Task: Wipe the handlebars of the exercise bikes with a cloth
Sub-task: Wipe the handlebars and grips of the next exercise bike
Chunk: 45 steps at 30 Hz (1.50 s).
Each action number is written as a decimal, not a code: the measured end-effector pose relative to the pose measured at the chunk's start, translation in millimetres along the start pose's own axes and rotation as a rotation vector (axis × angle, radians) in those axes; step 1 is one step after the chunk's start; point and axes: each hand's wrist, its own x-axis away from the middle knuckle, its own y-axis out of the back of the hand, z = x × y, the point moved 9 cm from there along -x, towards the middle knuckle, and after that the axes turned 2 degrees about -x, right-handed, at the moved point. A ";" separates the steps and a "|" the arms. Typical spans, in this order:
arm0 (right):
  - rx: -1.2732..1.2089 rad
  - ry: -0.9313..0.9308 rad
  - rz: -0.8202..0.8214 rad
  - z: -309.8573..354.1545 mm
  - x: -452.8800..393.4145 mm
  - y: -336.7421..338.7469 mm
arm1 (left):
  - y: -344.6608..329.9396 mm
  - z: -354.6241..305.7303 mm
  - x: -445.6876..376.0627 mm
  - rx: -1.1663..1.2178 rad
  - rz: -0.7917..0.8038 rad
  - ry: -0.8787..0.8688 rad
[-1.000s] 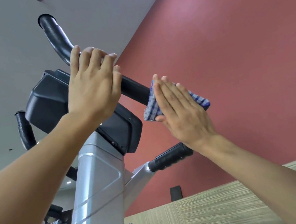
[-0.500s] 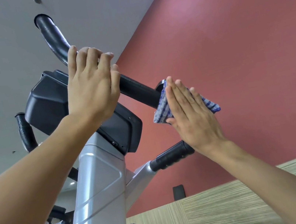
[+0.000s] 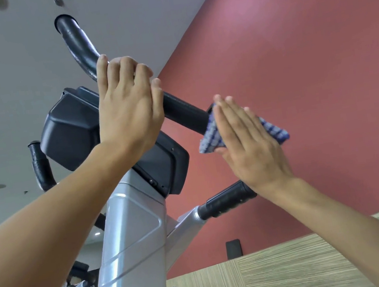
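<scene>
- Red wall (image 3: 307, 62) ahead; a wood-grain panel (image 3: 303, 271) runs below it, a small dark object (image 3: 233, 248) on its top edge.
- Black console (image 3: 77, 129) on a silver column (image 3: 133, 246) sits in front of me; a short ribbed grip (image 3: 227, 199) sticks out lower right.
- Handlebar (image 3: 78, 44): black, curved, slightly scuffed, running down to my right.
- Cloth (image 3: 210, 137): blue-and-white check, folded, wrapped over the bar's right end.
- My left hand (image 3: 127, 103) curls over the bar's middle, gripping it.
- My right hand (image 3: 247, 141) presses the cloth flat-fingered against the bar.
</scene>
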 end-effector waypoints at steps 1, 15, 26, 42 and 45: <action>0.023 0.040 -0.008 7.1 -14.5 1.0 | -0.3 -0.4 0.3 -0.002 0.001 -0.001; 0.086 -0.002 0.006 40.0 -77.6 -2.6 | -0.8 6.0 -3.4 0.195 0.125 -0.163; -0.317 -0.123 0.266 55.4 -146.7 -21.5 | 7.7 82.5 -86.2 0.040 0.346 -0.410; -1.002 -0.270 0.739 60.0 -198.1 -56.9 | -22.2 108.0 -140.3 0.450 0.649 -0.398; -1.049 -0.306 0.779 60.0 -196.8 -59.6 | -22.9 106.6 -141.6 0.451 0.659 -0.364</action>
